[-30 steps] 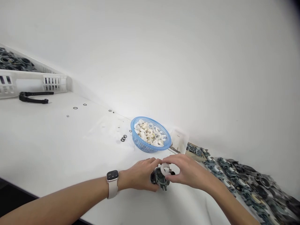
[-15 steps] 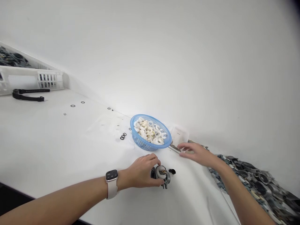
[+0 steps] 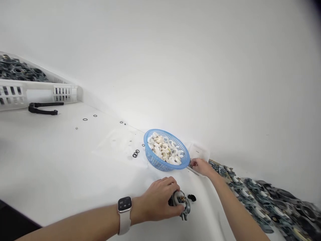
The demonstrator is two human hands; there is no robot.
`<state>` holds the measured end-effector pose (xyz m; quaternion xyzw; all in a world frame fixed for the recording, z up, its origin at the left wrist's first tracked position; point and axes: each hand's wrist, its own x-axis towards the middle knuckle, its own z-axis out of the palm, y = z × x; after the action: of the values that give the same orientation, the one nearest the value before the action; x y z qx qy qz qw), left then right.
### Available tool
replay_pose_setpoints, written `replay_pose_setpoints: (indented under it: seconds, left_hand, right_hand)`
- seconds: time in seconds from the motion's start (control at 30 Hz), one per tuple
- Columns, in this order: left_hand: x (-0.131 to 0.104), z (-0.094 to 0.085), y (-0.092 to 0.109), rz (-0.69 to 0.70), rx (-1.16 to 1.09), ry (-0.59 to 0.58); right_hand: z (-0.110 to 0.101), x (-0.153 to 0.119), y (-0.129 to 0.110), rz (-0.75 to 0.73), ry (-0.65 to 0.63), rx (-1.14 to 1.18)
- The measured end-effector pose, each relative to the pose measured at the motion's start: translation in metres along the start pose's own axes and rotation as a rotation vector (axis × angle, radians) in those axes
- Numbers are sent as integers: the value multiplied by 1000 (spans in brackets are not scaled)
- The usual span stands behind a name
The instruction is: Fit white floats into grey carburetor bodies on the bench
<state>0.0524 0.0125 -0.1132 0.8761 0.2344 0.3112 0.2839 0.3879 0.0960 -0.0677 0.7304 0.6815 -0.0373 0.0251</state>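
right fingers (image 3: 194,162) moved into tray (image 3: 205,154), near basket rim (image 3: 187,161), tabletop gap (image 3: 187,179) before metal part (image 3: 186,205)

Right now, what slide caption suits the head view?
Left grip holding a grey part, right grip in a tray beside a blue basket.

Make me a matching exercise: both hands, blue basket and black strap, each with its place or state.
1. Left hand
2. Right hand
3. Blue basket
4. Black strap

A. holds white pieces
B. grips the grey metal part
C. lies before the white crate
D. is at the small white box

Pairs: 1-B; 2-D; 3-A; 4-C
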Motion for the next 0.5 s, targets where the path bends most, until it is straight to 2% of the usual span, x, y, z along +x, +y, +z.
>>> replay_pose_setpoints:
  seconds: [0.2,0.5]
  left_hand:
    - [0,0,0,-6,-6,2]
    - [1,-1,1,2,-4,9]
  right_hand:
    - [6,15,6,4,-12,-7]
    - [-8,-9,12,36,118,184]
